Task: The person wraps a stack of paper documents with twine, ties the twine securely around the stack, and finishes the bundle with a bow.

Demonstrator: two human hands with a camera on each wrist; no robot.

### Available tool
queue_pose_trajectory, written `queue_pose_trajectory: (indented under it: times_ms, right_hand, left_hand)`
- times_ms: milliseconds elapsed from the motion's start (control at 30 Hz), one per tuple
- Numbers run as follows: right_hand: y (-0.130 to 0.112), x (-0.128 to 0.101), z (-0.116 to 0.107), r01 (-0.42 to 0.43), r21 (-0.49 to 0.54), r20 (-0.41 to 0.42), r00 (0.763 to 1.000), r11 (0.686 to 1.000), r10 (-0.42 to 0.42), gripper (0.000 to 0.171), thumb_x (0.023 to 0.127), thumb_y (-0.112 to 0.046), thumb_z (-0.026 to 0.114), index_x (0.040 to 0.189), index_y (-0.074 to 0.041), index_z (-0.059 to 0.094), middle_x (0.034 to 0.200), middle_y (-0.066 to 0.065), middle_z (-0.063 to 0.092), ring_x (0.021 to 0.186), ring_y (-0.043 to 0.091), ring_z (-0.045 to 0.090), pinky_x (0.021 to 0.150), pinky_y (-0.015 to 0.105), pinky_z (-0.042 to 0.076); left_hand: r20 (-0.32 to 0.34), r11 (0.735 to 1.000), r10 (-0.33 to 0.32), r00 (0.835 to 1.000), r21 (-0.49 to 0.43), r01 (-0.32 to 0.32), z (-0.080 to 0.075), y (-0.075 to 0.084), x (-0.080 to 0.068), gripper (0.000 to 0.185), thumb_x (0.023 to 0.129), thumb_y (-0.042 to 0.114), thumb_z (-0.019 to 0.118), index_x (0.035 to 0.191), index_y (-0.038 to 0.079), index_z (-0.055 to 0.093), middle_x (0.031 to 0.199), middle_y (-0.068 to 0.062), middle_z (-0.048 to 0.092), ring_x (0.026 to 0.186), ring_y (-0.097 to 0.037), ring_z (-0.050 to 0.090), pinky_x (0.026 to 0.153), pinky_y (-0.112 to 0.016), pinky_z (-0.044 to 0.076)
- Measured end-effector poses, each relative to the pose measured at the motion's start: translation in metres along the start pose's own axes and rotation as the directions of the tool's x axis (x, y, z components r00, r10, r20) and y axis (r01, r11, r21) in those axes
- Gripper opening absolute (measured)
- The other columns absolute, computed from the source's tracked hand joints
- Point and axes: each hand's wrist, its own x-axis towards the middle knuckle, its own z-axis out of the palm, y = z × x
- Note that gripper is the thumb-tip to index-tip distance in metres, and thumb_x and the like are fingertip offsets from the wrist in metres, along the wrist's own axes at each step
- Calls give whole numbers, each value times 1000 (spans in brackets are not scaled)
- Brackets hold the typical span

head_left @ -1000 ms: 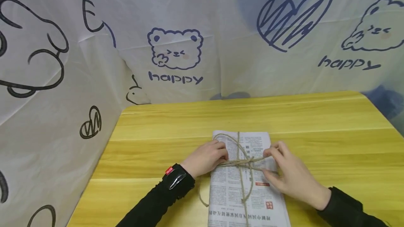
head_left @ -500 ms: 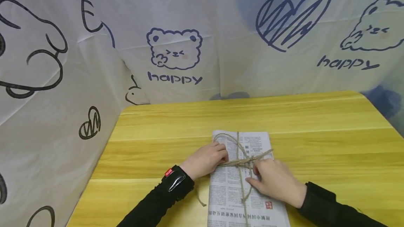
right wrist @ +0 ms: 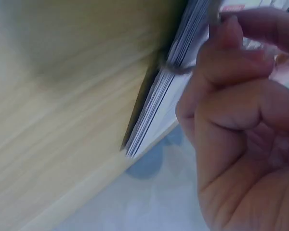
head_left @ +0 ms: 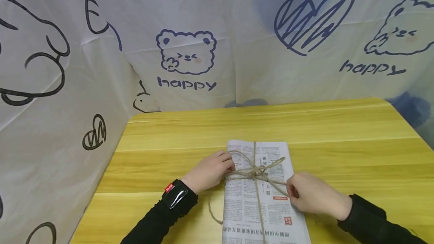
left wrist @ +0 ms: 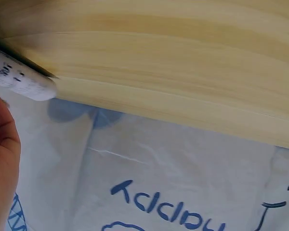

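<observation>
A stack of folded newspapers point(head_left: 242, 208) lies on the table, with jute twine point(head_left: 256, 173) crossed over it and knotted near its upper middle. My left hand point(head_left: 209, 170) pinches twine at the stack's left edge. At the right edge, the curled fingers of my right hand point(head_left: 318, 195) grip twine strands running from the knot. A short twine loop points up and right from the knot. The right wrist view shows the stack's layered edge point(right wrist: 156, 103) beside my right hand point(right wrist: 241, 106). Only part of my left hand point(left wrist: 4, 154) shows in the left wrist view.
The yellow wood-grain table point(head_left: 162, 134) reaches back to a white cloth point(head_left: 200, 6) printed with bears and hearts. A loose twine end point(head_left: 213, 214) lies on the table left of the stack.
My right hand moved in to the knot, then back out to the right edge with twine. My left hand shifted slightly left. The knot has drawn in and the long lower loop has gone.
</observation>
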Motion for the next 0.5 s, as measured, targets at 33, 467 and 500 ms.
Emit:
queue_pose_trajectory:
  times_ms: [33,467,500]
  right_hand:
    - [1,-1,-2,2,-3,14,1000,1000,-2,26,87,-9,72,71,-21,56,62,-10,44,57,2,34,57,23,29]
    - [1,16,-2,183,-319,-483,812,930,-326,46,80,-15,85,119,-11,62,116,3,62,67,0,50,59,16,39]
    - [2,17,-2,195,-318,-459,825,928,-330,38,82,-15,83,114,-13,64,110,0,65,69,1,55,61,17,43]
  left_hand:
    - [2,1000,-6,1000,3,6,0,-1,-2,7,99,14,64,101,17,71,104,5,66,102,-12,60,94,-27,52]
    - [-8,999,10,1000,39,-10,0,2,-4,17,105,30,55,117,27,67,109,10,66,106,-9,63,89,-30,49]
    - [-11,999,16,1000,42,-15,1,2,-5,18,104,31,56,118,28,67,109,11,66,105,-9,63,88,-29,48]
